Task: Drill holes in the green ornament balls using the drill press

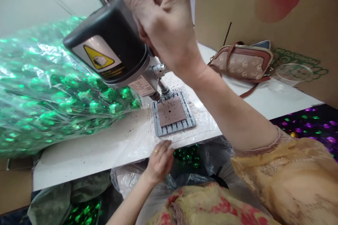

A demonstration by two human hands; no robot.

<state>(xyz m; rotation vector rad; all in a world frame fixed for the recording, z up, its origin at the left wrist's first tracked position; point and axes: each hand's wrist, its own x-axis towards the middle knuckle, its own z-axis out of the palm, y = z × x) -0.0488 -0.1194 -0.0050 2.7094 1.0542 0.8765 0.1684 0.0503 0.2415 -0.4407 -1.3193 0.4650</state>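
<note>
My right hand [163,21] is raised close to the camera, closed in a fist beside the head of a small bench drill press [111,42]. It wraps the press's feed handle, which the fingers mostly hide. Below, the thin drill bit [162,101] points down at a flat pinkish-brown square plate [172,111] with a dark hole near its middle. This plate lies on the slotted grey base [182,126], among dark shavings. At the table's front edge, my left hand [160,161], wearing a ring, has its fingers curled together; what they hold, if anything, is hidden.
A big clear bag of shiny green pieces [66,91] leans along the left. On the white table [79,151], a patterned handbag [240,61] and a clear plastic cup [294,74] stand at right, before a large cardboard box [303,31]. Clear plastic [126,179] hangs below the edge.
</note>
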